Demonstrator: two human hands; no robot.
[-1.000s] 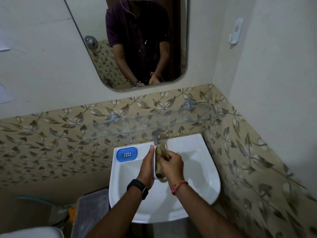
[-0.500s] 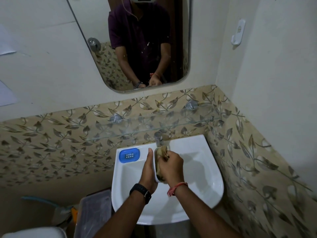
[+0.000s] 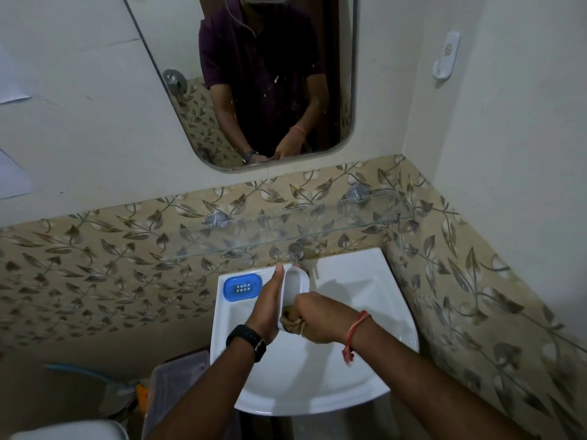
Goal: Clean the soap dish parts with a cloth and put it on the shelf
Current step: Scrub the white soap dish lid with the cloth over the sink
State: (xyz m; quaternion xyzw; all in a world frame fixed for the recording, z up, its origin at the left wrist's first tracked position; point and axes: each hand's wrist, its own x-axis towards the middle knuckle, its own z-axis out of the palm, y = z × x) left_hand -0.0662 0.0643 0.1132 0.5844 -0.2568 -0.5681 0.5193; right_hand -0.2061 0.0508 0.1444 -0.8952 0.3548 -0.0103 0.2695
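Over the white sink (image 3: pixel 381 315), my left hand (image 3: pixel 268 304) holds the white soap dish base (image 3: pixel 297 284) upright on its edge, hollow side facing right. My right hand (image 3: pixel 317 317) is closed on a bunched brown cloth (image 3: pixel 292 322), pressed into the lower end of the base. The blue soap dish insert (image 3: pixel 243 288), with a small grid of drain holes, lies flat on the sink's back left corner. A glass shelf (image 3: pixel 286 233) runs along the leaf-patterned tiles just above the sink.
A chrome tap (image 3: pixel 297 252) stands right behind the dish base. Above the shelf hangs a mirror (image 3: pixel 254 84) reflecting the person. A white hook (image 3: pixel 446 55) is on the right wall. A plastic bin (image 3: pixel 178 385) and clutter sit left of the sink.
My right hand has dragged the cloth from the top of the dish base down to its lower end, uncovering the white upper part. My left hand keeps holding the base.
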